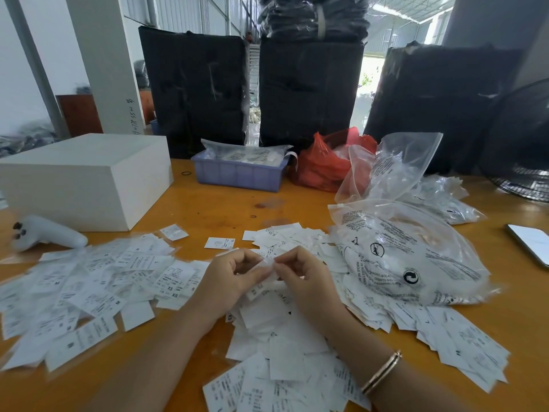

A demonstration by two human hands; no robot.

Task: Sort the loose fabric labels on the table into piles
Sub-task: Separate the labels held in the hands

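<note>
White fabric labels with black print cover the orange table (pixel 208 209). One spread of labels (pixel 89 289) lies at the left, another heap (pixel 282 352) lies in the middle under my forearms, and more labels (pixel 463 337) trail off to the right. My left hand (pixel 228 281) and my right hand (pixel 303 278) meet above the middle heap. Both pinch one small white label (pixel 269 267) between thumb and fingers. A single label (pixel 219 243) lies apart just beyond my hands.
A white box (pixel 86 179) and a white controller (pixel 47 233) sit at the left. A purple bin (pixel 237 173) and a red bag (pixel 323 168) stand at the back. Clear printed plastic bags (pixel 401 254) pile at the right, near a phone (pixel 531 242) and a fan (pixel 523 144).
</note>
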